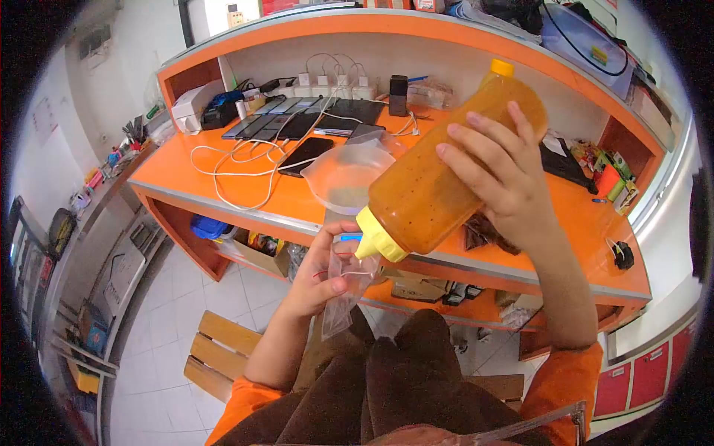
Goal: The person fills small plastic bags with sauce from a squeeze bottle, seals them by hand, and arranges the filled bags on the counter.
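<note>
A clear plastic bowl [346,178] sits near the front edge of the orange desk [587,249], with the squeeze bottle [435,189] held in the air to its right, covering a part of the rim from view. The right hand [506,167] wraps its spread fingers around the side of the bottle, which is tilted so that its yellow nozzle cap [383,234] points down and to the left, in front of the bowl. There the left hand [321,271] grips a clear plastic bag [338,314], thumb and fingers curled about its upper part, and the bag hangs below them. The nozzle tip is at the bag's mouth; whether it reaches inside, I cannot tell. Just left of the bowl lies a black phone [307,157], and farther left white cables [217,182] loop across the desk. Behind the bowl stand power strips [325,91] with chargers plugged in.
</note>
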{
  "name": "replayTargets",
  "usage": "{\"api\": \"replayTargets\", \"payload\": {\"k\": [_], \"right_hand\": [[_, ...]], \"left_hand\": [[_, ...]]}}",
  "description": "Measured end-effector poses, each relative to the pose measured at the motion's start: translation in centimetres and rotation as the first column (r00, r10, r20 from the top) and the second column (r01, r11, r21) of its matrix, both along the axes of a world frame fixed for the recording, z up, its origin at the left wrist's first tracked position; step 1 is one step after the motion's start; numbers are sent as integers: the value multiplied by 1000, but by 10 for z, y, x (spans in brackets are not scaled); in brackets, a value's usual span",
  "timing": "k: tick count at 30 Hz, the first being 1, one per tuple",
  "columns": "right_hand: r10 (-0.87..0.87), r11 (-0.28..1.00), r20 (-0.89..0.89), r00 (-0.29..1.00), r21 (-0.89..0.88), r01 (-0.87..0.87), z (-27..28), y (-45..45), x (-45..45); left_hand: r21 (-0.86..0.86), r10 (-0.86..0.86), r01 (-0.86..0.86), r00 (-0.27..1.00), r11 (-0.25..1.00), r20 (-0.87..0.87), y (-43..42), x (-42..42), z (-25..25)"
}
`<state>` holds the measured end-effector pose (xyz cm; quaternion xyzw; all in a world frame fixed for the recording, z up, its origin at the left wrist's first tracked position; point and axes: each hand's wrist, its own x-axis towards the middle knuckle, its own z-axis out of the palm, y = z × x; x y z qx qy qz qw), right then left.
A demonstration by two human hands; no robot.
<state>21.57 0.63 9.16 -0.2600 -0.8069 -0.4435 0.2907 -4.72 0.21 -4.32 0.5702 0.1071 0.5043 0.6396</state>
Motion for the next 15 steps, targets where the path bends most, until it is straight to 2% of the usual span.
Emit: {"api": "replayTargets", "payload": {"k": [5,15], "right_hand": [[13,994,141,990,103,-28,22,-10,-2],[29,995,115,993,93,-40,23,-16,1]], "left_hand": [[-43,-19,20,999,999,27,-2,9,-1],[-63,-93,97,994,993,64,-3,15,4]]}}
